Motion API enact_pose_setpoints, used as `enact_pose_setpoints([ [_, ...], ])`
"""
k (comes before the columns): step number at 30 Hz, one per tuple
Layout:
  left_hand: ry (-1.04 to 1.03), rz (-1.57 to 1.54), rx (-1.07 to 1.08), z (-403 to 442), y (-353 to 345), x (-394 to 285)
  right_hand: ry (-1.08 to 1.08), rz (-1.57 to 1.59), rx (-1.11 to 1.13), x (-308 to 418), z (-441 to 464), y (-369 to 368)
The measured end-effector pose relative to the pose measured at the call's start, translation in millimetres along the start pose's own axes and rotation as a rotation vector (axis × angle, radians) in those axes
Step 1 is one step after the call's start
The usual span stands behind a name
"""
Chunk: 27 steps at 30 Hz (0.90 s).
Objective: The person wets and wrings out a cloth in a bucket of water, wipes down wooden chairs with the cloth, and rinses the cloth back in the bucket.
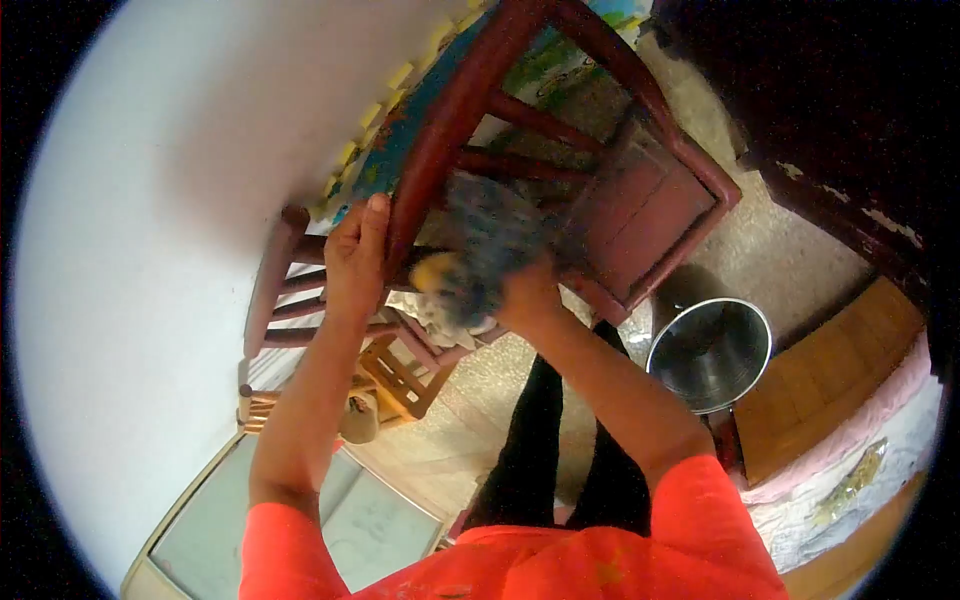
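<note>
A dark red wooden chair [645, 215] with a slatted back and a panelled seat stands in front of me, slanted in the view. My left hand [358, 262] is closed on the side post of its backrest, thumb pointing up along the wood. In my right hand [530, 295] is a dark blue-grey cloth [490, 230], smeared by motion, with a yellowish patch at its lower left. The cloth lies over or against the backrest slats; the exact contact cannot be made out. The right fingers are mostly hidden by the cloth.
A metal bucket [710, 355] stands on the floor right of my legs. Behind the left arm are another reddish chair [270, 290], a small wooden stool [410, 380] and a glass-topped surface [380, 515]. A white wall [150, 200] rises at left; a wooden board [830, 380] lies at right.
</note>
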<state>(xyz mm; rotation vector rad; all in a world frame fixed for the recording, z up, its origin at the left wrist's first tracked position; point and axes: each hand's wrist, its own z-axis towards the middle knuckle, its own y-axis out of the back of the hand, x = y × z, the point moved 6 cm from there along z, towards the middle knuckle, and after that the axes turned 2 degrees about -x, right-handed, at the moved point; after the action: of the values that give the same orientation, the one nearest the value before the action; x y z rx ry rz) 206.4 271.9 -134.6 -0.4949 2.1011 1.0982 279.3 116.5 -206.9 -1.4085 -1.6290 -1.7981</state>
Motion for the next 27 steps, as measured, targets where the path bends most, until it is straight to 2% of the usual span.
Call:
enact_pose_setpoints([
  [1,-0.059,-0.001,-0.012,1,0,0,-0.026,-0.224,0.303,9,13,-11],
  [2,-0.115,0.0,-0.021,1,1,-3,-0.026,-0.216,0.3,6,22,-23],
  [4,-0.103,0.047,-0.008,1,3,-6,0.057,-0.17,-0.447,-1,32,-12],
  [8,-0.078,0.133,-0.033,1,6,-7,0.11,-0.069,-0.45,-22,39,-10],
  [10,-0.085,0.093,-0.031,-2,1,-13,-0.229,-0.294,-0.139,-81,26,-43],
  [12,-0.083,0.059,-0.036,-4,0,-16,-0.345,-0.289,0.072,-164,12,-64],
  [14,-0.085,0.143,-0.039,-3,2,-16,-0.312,-0.561,0.054,-270,18,-155],
  [17,0.031,0.121,-0.032,2,9,-3,-0.546,-0.376,0.216,-183,19,-49],
  [18,0.04,0.12,-0.032,1,8,-4,-0.547,-0.378,0.225,-187,9,-59],
  [20,-0.017,-0.002,-0.025,-1,-4,-16,-0.491,-0.153,-0.01,-201,0,-66],
  [21,0.024,0.008,-0.012,-2,-4,-19,-0.487,-0.157,-0.014,-188,-4,-59],
  [22,0.016,0.002,-0.011,0,-2,-18,-0.374,0.165,-0.217,-167,-15,-42],
  [23,0.037,-0.134,0.046,4,-5,-14,-0.248,0.483,-0.419,-141,-28,-16],
  [25,0.124,-0.299,0.125,0,-8,-14,-0.449,0.58,-0.154,-57,-46,36],
  [26,0.119,-0.305,0.127,-2,-7,-15,-0.265,0.486,-0.076,-49,-48,-7],
  [27,0.202,-0.368,0.165,-3,-8,-14,-0.079,0.385,-0.004,-42,-49,-51],
])
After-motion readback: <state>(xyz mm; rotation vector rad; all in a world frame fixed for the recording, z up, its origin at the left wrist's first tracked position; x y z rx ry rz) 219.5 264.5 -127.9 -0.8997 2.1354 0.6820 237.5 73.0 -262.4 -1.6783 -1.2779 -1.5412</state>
